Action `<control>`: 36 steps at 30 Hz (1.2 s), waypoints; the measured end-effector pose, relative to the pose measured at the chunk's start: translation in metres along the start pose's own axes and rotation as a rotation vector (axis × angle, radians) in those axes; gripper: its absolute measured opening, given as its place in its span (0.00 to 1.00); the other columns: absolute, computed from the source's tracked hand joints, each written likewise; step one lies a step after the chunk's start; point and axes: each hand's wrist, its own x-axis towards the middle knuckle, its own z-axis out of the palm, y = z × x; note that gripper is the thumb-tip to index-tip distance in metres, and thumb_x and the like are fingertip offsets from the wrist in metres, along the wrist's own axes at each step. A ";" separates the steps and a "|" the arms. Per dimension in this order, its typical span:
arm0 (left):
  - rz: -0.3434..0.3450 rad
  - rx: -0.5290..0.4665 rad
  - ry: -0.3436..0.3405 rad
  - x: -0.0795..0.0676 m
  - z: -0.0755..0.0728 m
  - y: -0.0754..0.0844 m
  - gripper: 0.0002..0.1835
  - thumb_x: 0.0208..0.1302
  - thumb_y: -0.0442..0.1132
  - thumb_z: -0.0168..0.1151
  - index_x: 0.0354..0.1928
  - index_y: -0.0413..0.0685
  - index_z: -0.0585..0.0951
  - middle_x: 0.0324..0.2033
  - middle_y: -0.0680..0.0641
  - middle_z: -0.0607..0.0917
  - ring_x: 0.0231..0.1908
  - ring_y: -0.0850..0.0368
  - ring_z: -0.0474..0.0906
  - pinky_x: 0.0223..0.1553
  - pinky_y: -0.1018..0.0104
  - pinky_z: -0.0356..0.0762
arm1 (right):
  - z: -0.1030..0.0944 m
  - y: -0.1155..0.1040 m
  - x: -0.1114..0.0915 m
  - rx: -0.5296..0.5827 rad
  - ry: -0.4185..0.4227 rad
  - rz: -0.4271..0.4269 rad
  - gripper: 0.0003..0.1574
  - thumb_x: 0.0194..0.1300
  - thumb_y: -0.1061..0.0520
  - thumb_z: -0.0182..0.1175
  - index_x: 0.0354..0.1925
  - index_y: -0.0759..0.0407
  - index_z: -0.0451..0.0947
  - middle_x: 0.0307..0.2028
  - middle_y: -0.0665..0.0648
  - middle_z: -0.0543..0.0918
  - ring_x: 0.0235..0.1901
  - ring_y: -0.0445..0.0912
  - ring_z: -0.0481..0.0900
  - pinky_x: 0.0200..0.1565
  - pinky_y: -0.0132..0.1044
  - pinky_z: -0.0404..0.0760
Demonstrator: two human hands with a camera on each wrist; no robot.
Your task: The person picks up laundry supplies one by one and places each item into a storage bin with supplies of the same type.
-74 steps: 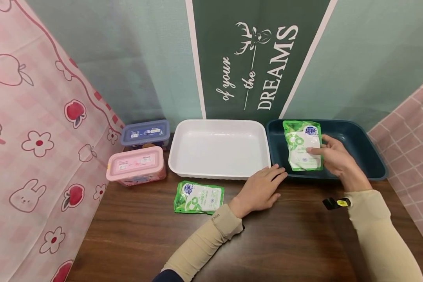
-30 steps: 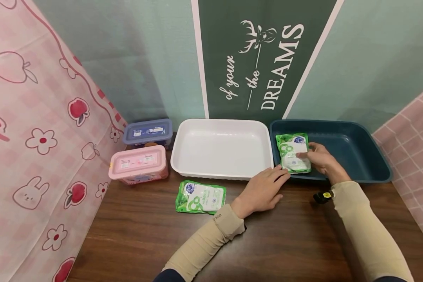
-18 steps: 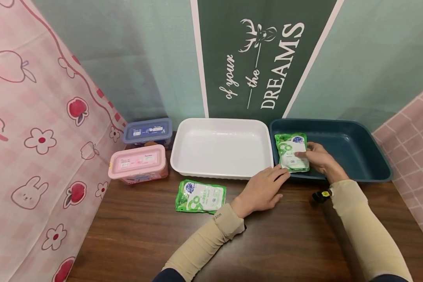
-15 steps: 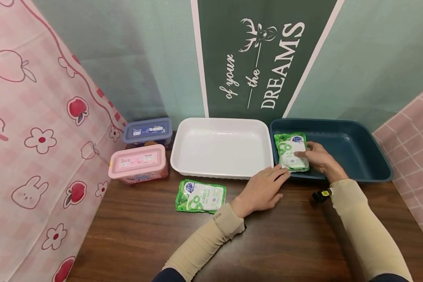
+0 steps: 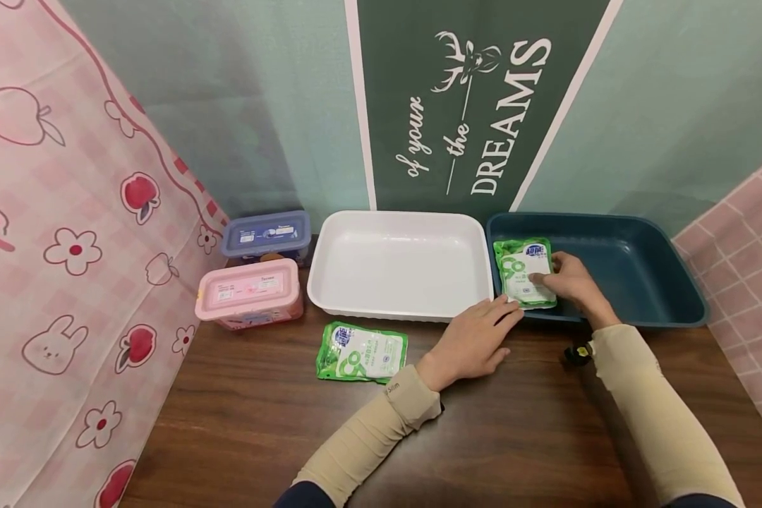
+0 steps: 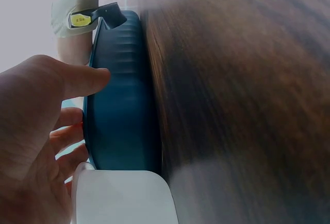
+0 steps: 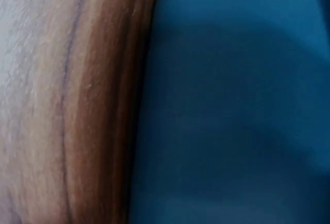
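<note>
At the left end of the dark blue tray, my right hand pinches the edge of a green-and-white detergent pouch, thumb on its printed front. The fingers behind the pouch are hidden. My left hand rests where the blue tray meets the white tray, its fingertips at their front rims. From the left wrist view, the left hand has its thumb extended beside the blue tray's wall. A second detergent pouch lies flat on the table before the white tray.
A pink lidded box and a blue lidded box stand left of the white tray. Fabric walls enclose the back and sides. Brown wooden table extends in front. The right wrist view shows only blurred skin and blue tray.
Over the earlier frames, my right hand moved the detergent pouch left and lower, into the blue tray's left end. In the last half second it has barely moved. The left hand stays put.
</note>
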 end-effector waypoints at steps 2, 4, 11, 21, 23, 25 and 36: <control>-0.002 -0.001 -0.001 0.001 -0.001 0.000 0.37 0.79 0.56 0.59 0.82 0.51 0.64 0.80 0.50 0.67 0.83 0.54 0.56 0.84 0.63 0.50 | 0.000 -0.001 -0.001 -0.026 0.029 -0.009 0.55 0.78 0.46 0.60 0.79 0.81 0.47 0.71 0.88 0.58 0.63 0.75 0.69 0.58 0.68 0.78; -0.005 0.000 -0.001 0.001 -0.001 0.000 0.37 0.79 0.56 0.59 0.82 0.52 0.64 0.80 0.51 0.67 0.83 0.55 0.55 0.84 0.63 0.50 | 0.000 -0.001 -0.001 -0.046 0.058 -0.016 0.53 0.77 0.46 0.61 0.78 0.81 0.51 0.68 0.86 0.62 0.59 0.74 0.71 0.55 0.67 0.79; -0.004 -0.005 -0.003 0.002 -0.002 0.000 0.38 0.78 0.56 0.60 0.82 0.51 0.64 0.80 0.51 0.67 0.83 0.55 0.56 0.84 0.63 0.51 | 0.001 0.001 -0.005 -0.107 0.130 -0.028 0.48 0.75 0.46 0.64 0.72 0.81 0.60 0.57 0.80 0.72 0.49 0.66 0.77 0.43 0.52 0.80; -0.008 0.009 -0.007 0.001 0.000 0.003 0.38 0.78 0.57 0.60 0.83 0.52 0.63 0.81 0.51 0.67 0.84 0.55 0.55 0.84 0.62 0.51 | 0.000 0.001 -0.015 -0.183 0.119 -0.032 0.49 0.74 0.43 0.63 0.71 0.80 0.61 0.59 0.82 0.71 0.51 0.70 0.76 0.46 0.62 0.81; -0.009 0.015 -0.009 0.001 0.000 0.003 0.39 0.78 0.57 0.60 0.83 0.52 0.63 0.81 0.51 0.66 0.84 0.55 0.55 0.84 0.62 0.51 | 0.000 0.001 -0.017 -0.187 0.130 -0.029 0.48 0.74 0.43 0.63 0.70 0.79 0.62 0.59 0.81 0.72 0.50 0.70 0.77 0.46 0.62 0.81; -0.008 0.018 -0.012 0.001 -0.001 0.004 0.39 0.78 0.58 0.59 0.83 0.52 0.63 0.81 0.51 0.66 0.84 0.55 0.55 0.84 0.62 0.51 | 0.000 0.000 -0.020 -0.196 0.147 -0.035 0.47 0.74 0.43 0.63 0.70 0.79 0.63 0.59 0.81 0.72 0.50 0.70 0.77 0.45 0.62 0.81; -0.024 -0.039 -0.027 -0.003 -0.011 0.002 0.36 0.80 0.58 0.57 0.82 0.51 0.65 0.81 0.49 0.66 0.84 0.49 0.54 0.85 0.57 0.51 | 0.001 -0.021 -0.047 -0.192 0.262 -0.172 0.43 0.78 0.40 0.61 0.69 0.74 0.68 0.59 0.78 0.76 0.55 0.72 0.77 0.45 0.67 0.80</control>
